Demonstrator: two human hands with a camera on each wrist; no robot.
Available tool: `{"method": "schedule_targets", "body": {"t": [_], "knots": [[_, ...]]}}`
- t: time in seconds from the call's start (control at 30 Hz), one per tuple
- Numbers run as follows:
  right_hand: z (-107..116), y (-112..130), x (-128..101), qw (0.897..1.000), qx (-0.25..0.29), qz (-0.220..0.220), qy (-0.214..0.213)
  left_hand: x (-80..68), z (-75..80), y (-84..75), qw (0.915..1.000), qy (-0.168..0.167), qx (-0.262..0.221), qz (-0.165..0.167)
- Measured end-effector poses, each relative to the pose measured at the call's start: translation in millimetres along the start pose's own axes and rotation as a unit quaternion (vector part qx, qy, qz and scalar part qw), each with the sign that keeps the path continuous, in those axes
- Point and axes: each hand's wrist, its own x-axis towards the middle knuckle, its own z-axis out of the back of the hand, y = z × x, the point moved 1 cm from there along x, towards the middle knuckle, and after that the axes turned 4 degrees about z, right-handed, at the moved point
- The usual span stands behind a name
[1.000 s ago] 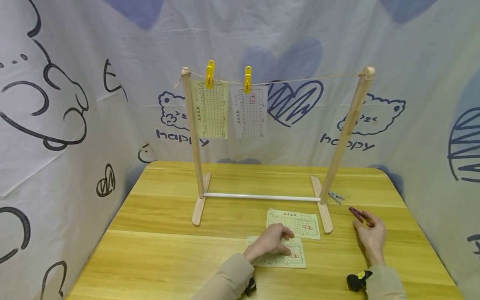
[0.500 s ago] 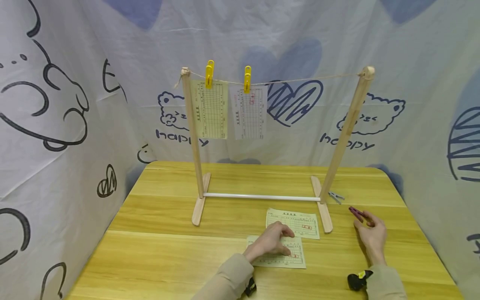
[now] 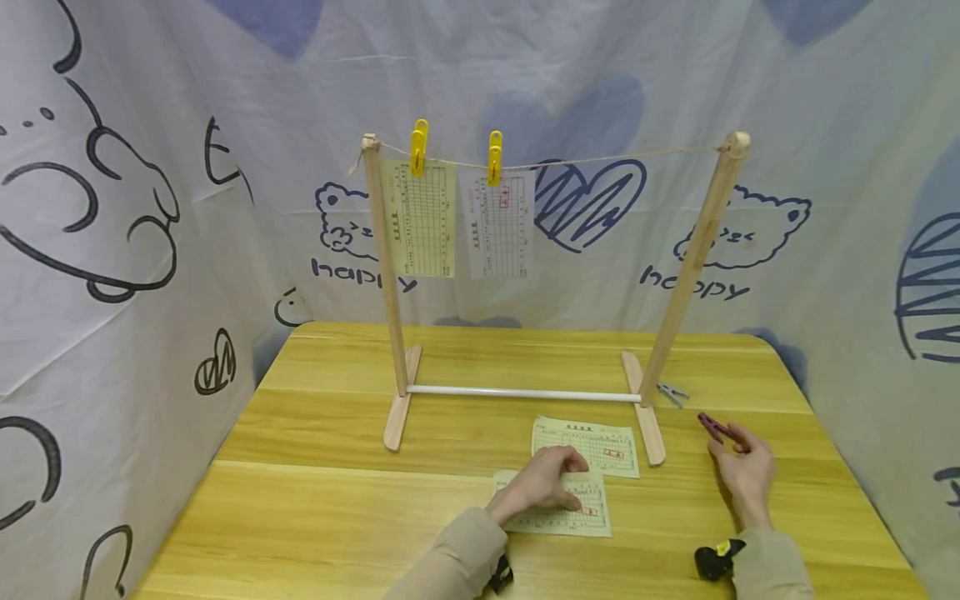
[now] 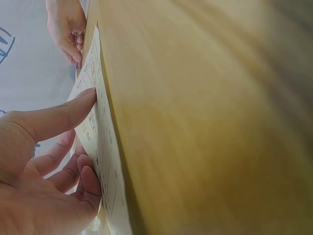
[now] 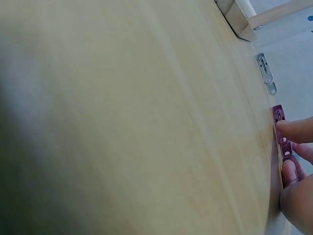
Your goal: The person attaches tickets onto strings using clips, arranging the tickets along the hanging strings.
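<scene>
While left hand (image 3: 542, 486) presses near slip (image 3: 561, 505) flat, fingers loose, right hand (image 3: 742, 467) pinches purple peg (image 3: 713, 427); grip peg's tail firmly.

The table (image 3: 337, 500) is yellow wood with a smooth, faintly glossy varnish and visible grain. The rack's posts (image 3: 693, 258) and feet are pale, matt, unvarnished wood, joined low by a smooth white rod (image 3: 525, 394) and strung with rough twine (image 3: 622, 156). The forms (image 3: 592, 446) are thin matt paper. The pegs (image 3: 494, 157) are shiny yellow plastic. The backdrop (image 3: 150, 208) is creased printed cloth.
</scene>
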Motion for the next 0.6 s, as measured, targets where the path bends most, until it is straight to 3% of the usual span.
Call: {"method": "schedule_targets", "body": {"t": [0.6], "knots": [[-1.9, -1.2, 1.0, 1.0, -0.027, 0.013, 0.005, 0.4, 1.0, 0.4, 0.9999, 0.003, -0.006, 0.012]]}}
